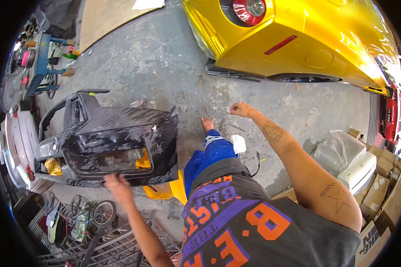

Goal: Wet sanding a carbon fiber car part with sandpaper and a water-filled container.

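My left hand (118, 184), slightly blurred, is near the lower edge of a black carbon-patterned car body panel (107, 122) with a large rectangular opening, its fingers loosely apart. Whether it touches the panel is unclear. My right hand (240, 109) is out over the concrete floor (209, 98) to the right of the panel, fingers curled together around something too small or hidden to make out. A yellow plastic piece (178, 187) shows beneath the panel's right end. My bare foot (207, 123) is between the hands.
A yellow car (289, 26) fills the upper right. At left are a blue stand (42, 66) and white panels (13, 147). A bicycle (100, 213) and metal frames lie lower left. Plastic-covered items (336, 151) and cardboard boxes (372, 196) sit at right; a board (102, 22) lies at top.
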